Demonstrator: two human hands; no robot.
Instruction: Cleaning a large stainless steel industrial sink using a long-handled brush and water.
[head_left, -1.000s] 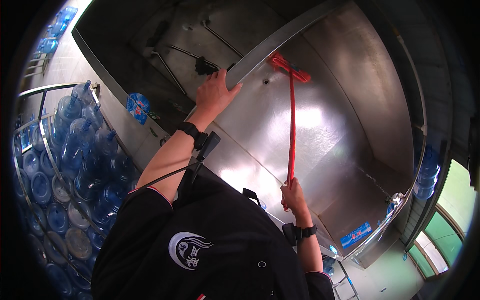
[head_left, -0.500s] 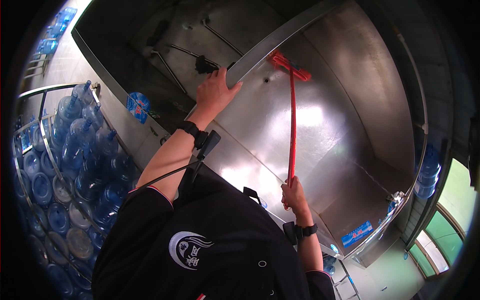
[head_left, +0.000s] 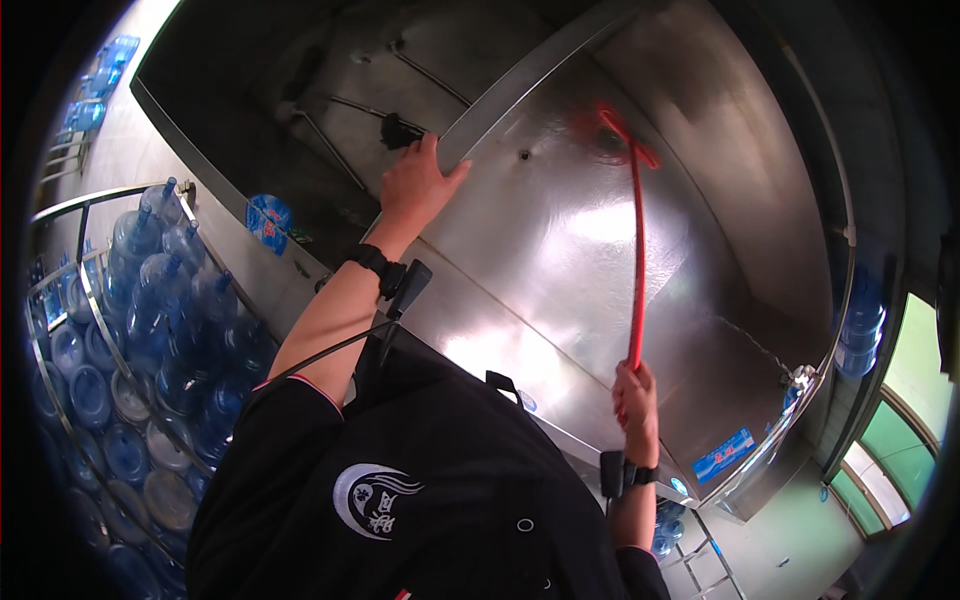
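1. The right hand [head_left: 636, 395] is clenching the lower end of a red long-handled brush [head_left: 639, 270]; that grip is closing firmly around the handle.
2. The brush's head is lying at the far part of the metal basin [head_left: 530, 270], showing blurred, so I am judging a stroke to be under way.
3. The left hand [head_left: 418, 190] is resting loosely on the divider wall [head_left: 535, 75], thumb spread, its grip staying slack.
4. The basin floor is gleaming in patches, but nothing is telling me which parts are scrubbed and which are left; the brush is working only one stretch.
5. A blue rectangular label [head_left: 723, 455] with red characters is sticking near the basin's lower-right corner; a rounded blue sticker [head_left: 268, 222] is showing further left.
6. A white embroidered emblem [head_left: 375, 500] is curving across the black shirt [head_left: 460, 450].
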